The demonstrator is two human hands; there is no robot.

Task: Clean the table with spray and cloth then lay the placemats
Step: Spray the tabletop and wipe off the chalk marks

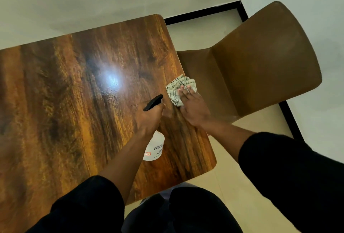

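While my right hand [193, 109] presses the cloth [179, 91] flat-fingered at the tabletop [78, 87] right edge, open wood stretches left | my left hand [150, 119] grips the spray bottle [154, 148], nozzle aimed away from me, body slanting back toward me | brown chair [260, 61] just beyond that edge

Table [74, 102] runs off the frame toward 9 o'clock; the left hand [150, 116] hides the spray bottle [154, 149] neck; its label is unreadable.
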